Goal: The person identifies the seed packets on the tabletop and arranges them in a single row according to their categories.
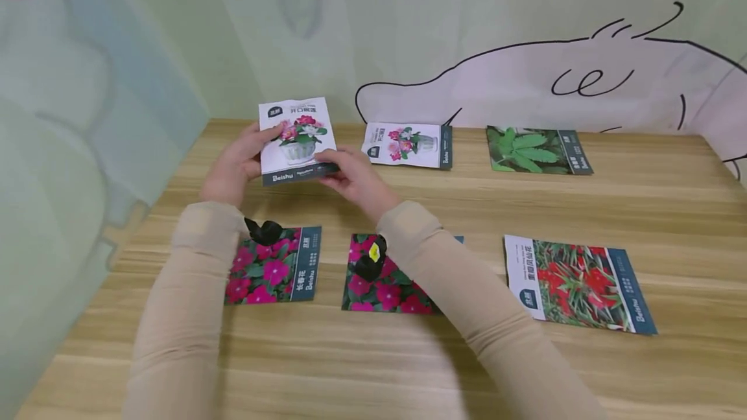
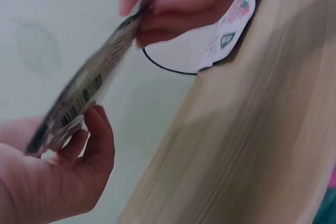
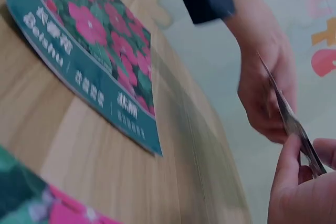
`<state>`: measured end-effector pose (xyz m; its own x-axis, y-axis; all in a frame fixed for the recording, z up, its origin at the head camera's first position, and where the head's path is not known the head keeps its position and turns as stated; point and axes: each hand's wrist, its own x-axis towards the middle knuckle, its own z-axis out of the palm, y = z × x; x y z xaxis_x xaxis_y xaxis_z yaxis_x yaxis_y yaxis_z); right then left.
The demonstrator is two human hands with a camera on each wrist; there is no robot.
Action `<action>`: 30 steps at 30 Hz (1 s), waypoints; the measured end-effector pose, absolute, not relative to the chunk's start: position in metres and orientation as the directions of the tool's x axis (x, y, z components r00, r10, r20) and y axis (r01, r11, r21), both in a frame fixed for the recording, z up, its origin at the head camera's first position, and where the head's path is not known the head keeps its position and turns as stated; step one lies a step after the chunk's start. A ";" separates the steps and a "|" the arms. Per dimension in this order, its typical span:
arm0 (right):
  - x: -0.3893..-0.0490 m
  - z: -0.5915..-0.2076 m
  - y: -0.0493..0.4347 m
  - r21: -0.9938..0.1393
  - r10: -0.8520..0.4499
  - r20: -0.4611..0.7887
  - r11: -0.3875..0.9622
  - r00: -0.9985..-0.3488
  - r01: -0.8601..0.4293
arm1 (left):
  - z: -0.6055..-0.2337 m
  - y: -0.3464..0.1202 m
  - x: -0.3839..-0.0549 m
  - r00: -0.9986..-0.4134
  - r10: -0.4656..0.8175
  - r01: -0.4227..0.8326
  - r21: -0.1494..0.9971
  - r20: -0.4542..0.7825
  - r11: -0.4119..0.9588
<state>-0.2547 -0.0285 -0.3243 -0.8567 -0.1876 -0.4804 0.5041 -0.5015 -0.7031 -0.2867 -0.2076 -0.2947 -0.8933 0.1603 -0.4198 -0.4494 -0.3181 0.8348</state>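
Note:
Both hands hold up one white seed packet (image 1: 296, 141) printed with a potted pink-and-white flower, above the far left of the table. The left hand (image 1: 232, 164) pinches its left edge, thumb on the printed face and fingers behind. At the lower right corner the right hand (image 1: 358, 180) grips it the same way. In the left wrist view the seed packet (image 2: 89, 90) is seen nearly edge-on, with a barcode on its back. A matching white packet (image 1: 405, 146) lies on the table just right of the right hand.
A green-leaf packet (image 1: 531, 150) lies at the back right. Along the nearer row are two magenta-flower packets (image 1: 274, 271) (image 1: 388, 293), partly under the forearms, and a red-flower packet (image 1: 578, 284). A wall with cartoon drawings (image 1: 467, 31) stands behind the wooden table (image 1: 350, 361).

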 end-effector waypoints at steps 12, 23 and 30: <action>-0.260 -0.334 -0.024 -0.741 -0.225 -0.519 -0.362 -0.825 0.565 | -0.308 -0.228 -0.282 -0.865 0.200 -0.471 0.882 -0.461 -0.006; -0.252 -0.347 -0.041 -0.768 -0.206 -0.512 -0.324 -0.834 0.552 | -0.320 -0.258 -0.277 -0.861 0.133 -0.493 0.870 -0.491 0.024; -0.249 -0.358 -0.049 -0.767 -0.222 -0.490 -0.350 -0.843 0.538 | -0.324 -0.267 -0.276 -0.857 0.105 -0.495 0.863 -0.504 0.104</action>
<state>-0.2487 -0.0490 -0.3577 -0.8432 -0.2216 -0.4898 0.5376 -0.3504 -0.7670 -0.2757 -0.2667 -0.3240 -0.8572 0.1052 -0.5041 -0.4946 0.1040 0.8629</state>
